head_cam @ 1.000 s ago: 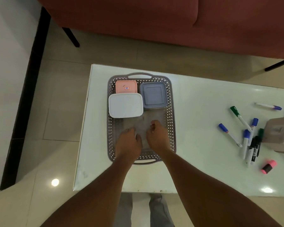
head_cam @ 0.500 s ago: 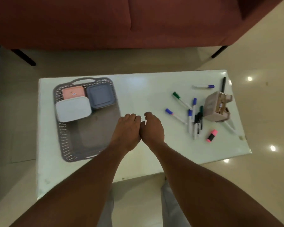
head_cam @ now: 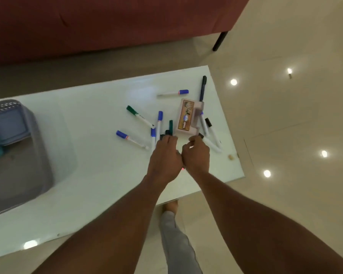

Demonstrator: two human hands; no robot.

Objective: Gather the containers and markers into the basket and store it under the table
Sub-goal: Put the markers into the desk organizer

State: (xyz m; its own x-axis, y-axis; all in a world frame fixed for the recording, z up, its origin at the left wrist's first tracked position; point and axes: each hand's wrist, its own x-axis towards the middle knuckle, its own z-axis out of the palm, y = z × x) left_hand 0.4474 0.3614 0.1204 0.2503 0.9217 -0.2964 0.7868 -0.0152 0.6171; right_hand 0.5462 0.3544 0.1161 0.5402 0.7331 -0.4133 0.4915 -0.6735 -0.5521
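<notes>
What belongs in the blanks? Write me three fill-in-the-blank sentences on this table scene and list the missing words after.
1. The grey ____ sits at the left end of the table.
2. The white marker lying alone nearest the sofa has a ____ cap.
3. The left hand and right hand are close together, just in front of the labelled ____.

Missing words: basket; blue; box.
</notes>
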